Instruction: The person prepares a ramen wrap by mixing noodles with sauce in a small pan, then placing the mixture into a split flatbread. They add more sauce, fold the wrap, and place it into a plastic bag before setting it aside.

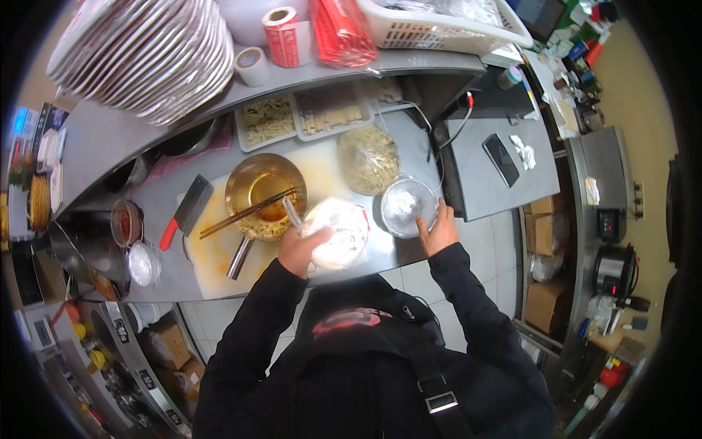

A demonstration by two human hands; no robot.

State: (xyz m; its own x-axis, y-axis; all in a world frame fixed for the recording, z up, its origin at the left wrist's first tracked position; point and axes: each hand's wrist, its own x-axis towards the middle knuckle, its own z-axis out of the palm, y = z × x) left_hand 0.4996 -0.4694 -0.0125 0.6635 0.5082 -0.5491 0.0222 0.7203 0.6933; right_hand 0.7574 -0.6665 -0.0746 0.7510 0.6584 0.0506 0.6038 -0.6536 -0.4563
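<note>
My left hand (298,249) is closed on a white plastic bag (338,233) with red print, its thumb across the near side. What the bag holds I cannot make out. My right hand (440,230) grips the right rim of a clear round tub (391,219), the thumb over its edge. White powder (404,202) lies in the tub. Left of the bag sits a steel saucepan (238,183) with reddish oil inside and a pair of chopsticks (245,214) across it. A yellowed cutting board (212,269) lies under the pan.
A cleaver (191,205) with a red handle lies left of the pan. Behind the tub is a plastic-covered bowl of pale shreds (368,157). Food trays (265,121) stand under the shelf. A phone (501,159) rests on the right counter. Stacked plates (146,58) occupy the shelf.
</note>
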